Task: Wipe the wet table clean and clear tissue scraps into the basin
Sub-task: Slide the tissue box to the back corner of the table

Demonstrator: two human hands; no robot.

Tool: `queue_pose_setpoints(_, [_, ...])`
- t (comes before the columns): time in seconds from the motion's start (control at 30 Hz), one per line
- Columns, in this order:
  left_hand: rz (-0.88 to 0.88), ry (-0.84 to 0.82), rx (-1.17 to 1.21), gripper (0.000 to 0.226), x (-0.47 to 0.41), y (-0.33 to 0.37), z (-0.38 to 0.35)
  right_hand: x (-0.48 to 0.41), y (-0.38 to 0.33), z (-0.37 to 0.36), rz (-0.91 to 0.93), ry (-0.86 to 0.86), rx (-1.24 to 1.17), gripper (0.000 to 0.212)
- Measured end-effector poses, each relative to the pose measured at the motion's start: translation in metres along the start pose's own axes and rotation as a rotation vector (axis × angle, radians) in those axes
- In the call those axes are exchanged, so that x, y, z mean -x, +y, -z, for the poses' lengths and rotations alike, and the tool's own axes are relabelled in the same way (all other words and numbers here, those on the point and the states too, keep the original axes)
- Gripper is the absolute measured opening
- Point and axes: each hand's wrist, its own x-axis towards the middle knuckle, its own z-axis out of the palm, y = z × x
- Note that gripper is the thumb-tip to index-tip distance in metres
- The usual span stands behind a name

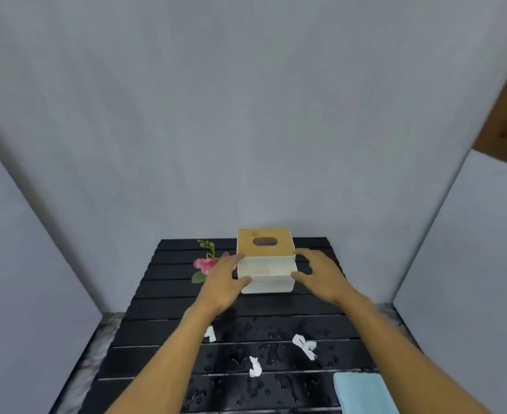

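1. while both arms reach forward over the black slatted tabletop (162, 339), the hands sit on either side of a tissue box (265, 261) standing near the far edge; the box has a white body and a wooden lid with an oval slot.
2. left hand (221, 282): fingers spread and partly curled, fingertips touching the left side of the box and the thumb on its front lower corner; it looks like a loose hold, not a tight clamp.
3. right hand (321, 276): also half open, thumb pressed to the front right edge of the box, fingers arched round the right side; whether those fingers touch the box i cannot tell.
4. water drops (264, 333) bead across the near half of the tabletop; the far slats by the box look dry.
5. three white tissue scraps lie in the wet patch: a small scrap (210, 334) just beside the left forearm and partly hidden by it; a middle scrap (255, 367) nearer the camera; a larger crumpled scrap (304, 345) to the right, near the right forearm.
6. a light blue cloth (363, 392) lies at the near right corner, partly hidden under the right forearm and cut off by the frame.
7. an artificial pink flower (204, 264) with green buds lies left of the box, partly behind the left hand.
8. grey panels (246, 115) wall the tabletop on three sides.
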Motion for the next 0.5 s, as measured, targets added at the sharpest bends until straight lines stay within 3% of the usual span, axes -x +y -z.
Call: queue_pose_setpoints(0.5, [-0.086,0.219,-0.155,0.054,-0.037,-0.032,-0.058,-0.045,0.051,-0.063,0.039,0.220,-0.126,0.055])
